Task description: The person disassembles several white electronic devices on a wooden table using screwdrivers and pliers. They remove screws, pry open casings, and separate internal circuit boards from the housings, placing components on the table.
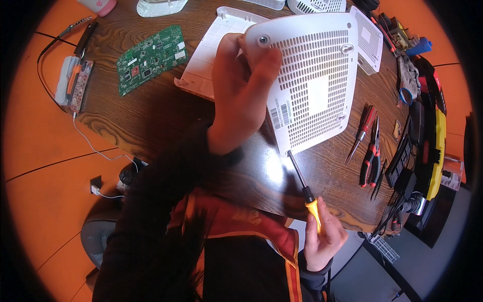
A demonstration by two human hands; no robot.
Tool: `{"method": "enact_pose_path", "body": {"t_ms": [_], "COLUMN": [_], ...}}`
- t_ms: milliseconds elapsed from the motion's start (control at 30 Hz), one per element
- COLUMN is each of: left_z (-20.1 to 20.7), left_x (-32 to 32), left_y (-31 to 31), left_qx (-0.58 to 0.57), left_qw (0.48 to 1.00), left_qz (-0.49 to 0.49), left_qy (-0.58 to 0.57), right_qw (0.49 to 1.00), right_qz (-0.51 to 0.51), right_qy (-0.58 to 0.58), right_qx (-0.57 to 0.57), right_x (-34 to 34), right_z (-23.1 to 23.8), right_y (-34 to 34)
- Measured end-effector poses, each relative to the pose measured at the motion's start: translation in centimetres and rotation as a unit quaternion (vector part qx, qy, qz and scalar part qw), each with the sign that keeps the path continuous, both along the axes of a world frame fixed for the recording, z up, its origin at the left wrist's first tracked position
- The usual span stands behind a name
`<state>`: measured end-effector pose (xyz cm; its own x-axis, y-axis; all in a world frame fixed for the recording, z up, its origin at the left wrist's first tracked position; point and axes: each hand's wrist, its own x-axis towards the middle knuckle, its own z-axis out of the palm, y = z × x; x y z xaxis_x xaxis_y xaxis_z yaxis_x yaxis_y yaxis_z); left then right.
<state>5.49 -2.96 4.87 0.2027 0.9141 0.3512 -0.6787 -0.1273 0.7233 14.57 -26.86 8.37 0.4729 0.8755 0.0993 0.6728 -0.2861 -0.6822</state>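
Note:
My left hand (pixel 244 95) grips a white router-like device (pixel 322 63) by its upper left side, thumb lying on the slotted face. The device is tilted up off the table, its vented face with a label and screw holes toward me. In my right hand (pixel 324 236) is a screwdriver (pixel 313 206) with a yellow and black handle. Its tip meets the device's lower left corner, at a screw hole; whether a screw sits there I cannot tell. Behind my left hand lies a white plastic housing shell (pixel 204 65), partly hidden by it.
A green circuit board (pixel 152 58) lies on the wooden table at the left. To the right are a red screwdriver (pixel 362 133), pliers (pixel 372 156) and tweezers (pixel 380 178). Another white vented case (pixel 370 43) stands behind the device. A phone (pixel 82 85) with a cable lies far left.

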Motion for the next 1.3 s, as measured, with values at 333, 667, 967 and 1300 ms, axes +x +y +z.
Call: {"method": "enact_pose_path", "body": {"t_ms": [333, 667, 967, 1300], "left_z": [-0.7, -1.2, 0.0, -0.4], "left_x": [0.7, 0.6, 1.1, 1.1], "left_y": [-1.2, -1.4, -2.0, -0.6], "left_qx": [0.073, 0.115, 0.005, -0.021], "left_qw": [0.992, 0.955, 0.979, 0.986], "left_qz": [0.04, 0.167, 0.118, 0.087], "left_qy": [0.091, 0.218, 0.163, 0.137], "right_qw": [0.986, 0.996, 0.949, 0.973], "right_qz": [0.021, 0.01, -0.159, 0.187], "right_qy": [-0.132, 0.083, 0.271, -0.117], "right_qx": [-0.102, 0.038, -0.004, -0.064], "right_x": [-0.6, 2.1, 1.3, 4.3], "right_z": [1.7, 1.1, 1.5, 3.7], "right_y": [2.0, 2.8, 2.5, 3.9]}}
